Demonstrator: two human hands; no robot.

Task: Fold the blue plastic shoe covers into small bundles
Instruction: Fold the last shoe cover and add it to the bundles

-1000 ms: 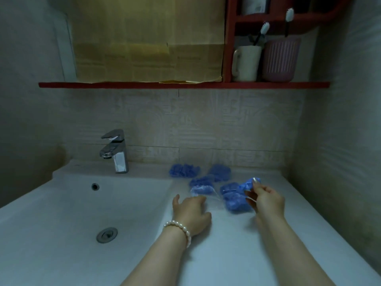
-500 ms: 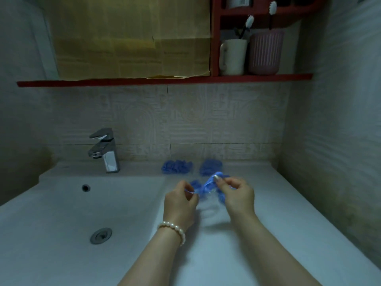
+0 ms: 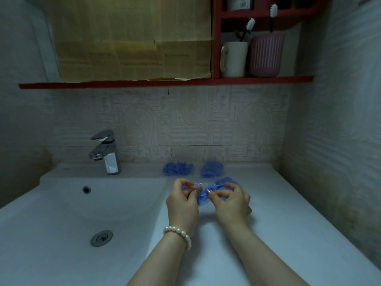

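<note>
Above counter (image 3: 288,203): both hands pinching blue shoe cover (image 3: 203,198), its shape mostly hidden behind fingers.

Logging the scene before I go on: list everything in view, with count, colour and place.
shoe cover: one, blue, pinched between both hands
bundles: two, blue, at the counter's back edge
counter: white, right of basin
faucet: one, chrome, behind basin
drain: one, metal, in basin
mug: one, cream, on red shelf
ribbed cup: one, pink, beside mug
toothbrushes: two, white-headed
bracelet: pearl, left wrist
left hand
right hand
</note>
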